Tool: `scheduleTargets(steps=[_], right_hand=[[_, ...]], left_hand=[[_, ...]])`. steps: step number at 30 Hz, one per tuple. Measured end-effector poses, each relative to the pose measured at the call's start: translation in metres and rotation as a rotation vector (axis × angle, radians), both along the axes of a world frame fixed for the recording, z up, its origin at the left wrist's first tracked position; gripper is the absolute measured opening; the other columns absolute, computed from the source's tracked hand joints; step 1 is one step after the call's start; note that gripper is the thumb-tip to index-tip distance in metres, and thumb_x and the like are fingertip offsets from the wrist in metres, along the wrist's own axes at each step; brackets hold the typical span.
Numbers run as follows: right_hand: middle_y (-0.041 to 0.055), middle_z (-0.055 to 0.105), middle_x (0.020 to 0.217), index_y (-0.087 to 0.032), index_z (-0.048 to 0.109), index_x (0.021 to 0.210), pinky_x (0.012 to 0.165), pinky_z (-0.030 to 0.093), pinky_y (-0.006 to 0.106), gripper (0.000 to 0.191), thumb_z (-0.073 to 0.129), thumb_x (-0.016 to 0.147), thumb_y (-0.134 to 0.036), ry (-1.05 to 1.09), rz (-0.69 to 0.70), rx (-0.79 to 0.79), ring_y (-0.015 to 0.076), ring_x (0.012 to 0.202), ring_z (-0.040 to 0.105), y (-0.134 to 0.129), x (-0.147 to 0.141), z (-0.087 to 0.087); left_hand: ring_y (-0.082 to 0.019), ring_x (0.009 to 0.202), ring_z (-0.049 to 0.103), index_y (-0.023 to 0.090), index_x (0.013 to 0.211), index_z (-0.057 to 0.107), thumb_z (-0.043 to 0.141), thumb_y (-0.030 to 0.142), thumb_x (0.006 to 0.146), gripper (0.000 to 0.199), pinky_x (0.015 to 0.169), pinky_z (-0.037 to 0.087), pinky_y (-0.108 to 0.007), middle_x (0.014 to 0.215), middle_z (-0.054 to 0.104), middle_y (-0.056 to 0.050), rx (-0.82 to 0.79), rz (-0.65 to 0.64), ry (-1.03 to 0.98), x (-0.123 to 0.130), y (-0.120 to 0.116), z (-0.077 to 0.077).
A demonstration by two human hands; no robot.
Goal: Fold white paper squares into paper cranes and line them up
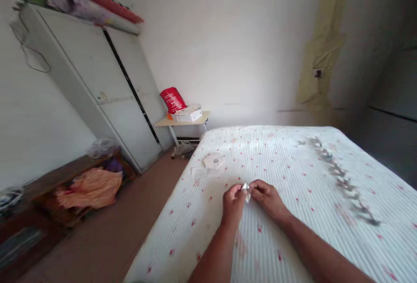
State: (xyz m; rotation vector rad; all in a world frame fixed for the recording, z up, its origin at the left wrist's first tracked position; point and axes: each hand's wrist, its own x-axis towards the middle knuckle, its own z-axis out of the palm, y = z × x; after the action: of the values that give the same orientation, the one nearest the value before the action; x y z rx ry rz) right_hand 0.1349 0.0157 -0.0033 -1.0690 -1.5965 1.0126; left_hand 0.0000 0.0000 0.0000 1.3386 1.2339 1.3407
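Note:
Both my hands meet over the middle of the bed. My left hand [233, 200] is closed, pinching a small white folded piece [246, 187] that looks like paper. From the other side, my right hand [266, 197] has its fingertips closed on the same piece. Part of it is covered by the fingers. Beyond my left hand lies a flat, round whitish thing [214, 161] with a small grey centre, beside a thin printed sheet [199, 173]. On the right stretches a long row of small grey-white pieces [340, 174], too blurred to name.
The bed [260, 239] has a white ribbed cover with red specks. At the back left, a small table [163, 122] carries a red bag [173, 99] and a white box [189, 114]. A tall grey wardrobe [94, 65] and an orange cloth or bag [93, 187] are at left.

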Motion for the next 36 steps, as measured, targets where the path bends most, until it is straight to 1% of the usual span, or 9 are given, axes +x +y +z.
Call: scheduleTargets(steps=[8,12,17,20,24,28,31,33,36], right_hand=[[-0.0044,0.047,0.053,-0.019,0.053,0.064,0.049,0.033,0.022,0.024,0.051,0.078,-0.038,-0.052,-0.071,-0.007,0.0099,0.05,0.042,0.004,-0.002,-0.005],[-0.0036,0.05,0.056,-0.018,0.054,0.064,0.052,0.034,0.022,0.02,0.053,0.076,-0.034,-0.114,-0.072,0.044,0.0106,0.054,0.044,0.005,0.0,-0.007],[-0.0025,0.053,0.061,-0.019,0.056,0.068,0.054,0.036,0.023,0.012,0.054,0.075,-0.029,-0.161,-0.061,0.092,0.0117,0.057,0.047,0.002,0.001,-0.004],[-0.0017,0.054,0.062,-0.019,0.058,0.069,0.056,0.037,0.023,0.013,0.053,0.076,-0.029,-0.162,-0.038,0.11,0.0124,0.059,0.049,0.001,0.0,-0.002],[-0.0008,0.056,0.064,-0.019,0.058,0.068,0.058,0.038,0.023,0.018,0.05,0.079,-0.03,-0.138,-0.03,0.117,0.0131,0.061,0.051,0.003,0.001,-0.002],[-0.0028,0.05,0.057,-0.019,0.055,0.064,0.053,0.036,0.023,0.022,0.049,0.08,-0.033,-0.085,-0.068,0.076,0.0114,0.055,0.047,0.004,0.002,-0.004],[-0.0031,0.052,0.061,-0.018,0.057,0.069,0.055,0.037,0.022,0.016,0.055,0.077,-0.033,-0.053,-0.021,0.054,0.0112,0.057,0.047,0.005,0.002,-0.006],[-0.0027,0.055,0.064,-0.018,0.058,0.072,0.057,0.038,0.022,0.013,0.058,0.074,-0.031,-0.026,0.014,0.037,0.0113,0.06,0.049,0.005,0.001,-0.006],[-0.0032,0.055,0.062,-0.018,0.057,0.071,0.056,0.038,0.022,0.012,0.058,0.073,-0.03,0.022,0.006,-0.006,0.0107,0.058,0.049,0.004,-0.001,-0.006]], left_hand=[[-0.012,0.061,0.052,0.012,0.083,0.065,0.057,0.016,0.063,0.022,0.057,0.039,-0.019,0.068,0.061,0.0,0.02,-0.056,-0.001,0.001,0.004,-0.007],[-0.013,0.064,0.054,0.014,0.084,0.065,0.053,0.014,0.064,0.023,0.059,0.04,-0.021,0.07,0.063,-0.001,0.045,-0.019,0.059,0.003,0.006,-0.011],[-0.015,0.067,0.056,0.016,0.085,0.066,0.049,0.013,0.067,0.025,0.063,0.042,-0.022,0.073,0.065,-0.001,0.075,0.023,0.174,0.002,0.006,-0.014],[-0.016,0.07,0.057,0.017,0.087,0.067,0.048,0.014,0.069,0.026,0.066,0.043,-0.023,0.076,0.066,-0.002,0.088,0.03,0.213,0.001,0.005,-0.014],[-0.016,0.072,0.059,0.017,0.09,0.067,0.048,0.014,0.07,0.028,0.067,0.043,-0.023,0.079,0.067,-0.002,0.081,0.013,0.214,0.002,0.003,-0.01],[-0.016,0.07,0.059,0.016,0.088,0.067,0.049,0.015,0.069,0.026,0.065,0.043,-0.023,0.076,0.067,-0.002,0.064,-0.007,0.197,0.003,0.003,-0.009],[-0.015,0.069,0.057,0.016,0.09,0.064,0.051,0.013,0.066,0.027,0.064,0.042,-0.022,0.076,0.066,-0.002,0.045,0.033,0.161,0.003,0.005,-0.012],[-0.012,0.063,0.054,0.017,0.091,0.061,0.053,0.013,0.065,0.027,0.058,0.04,-0.02,0.07,0.063,0.0,0.033,0.048,0.133,0.002,0.006,-0.014],[-0.008,0.048,0.043,0.018,0.088,0.055,0.054,0.014,0.065,0.024,0.047,0.03,-0.017,0.055,0.05,0.006,0.004,0.018,0.099,0.002,0.004,-0.014]])
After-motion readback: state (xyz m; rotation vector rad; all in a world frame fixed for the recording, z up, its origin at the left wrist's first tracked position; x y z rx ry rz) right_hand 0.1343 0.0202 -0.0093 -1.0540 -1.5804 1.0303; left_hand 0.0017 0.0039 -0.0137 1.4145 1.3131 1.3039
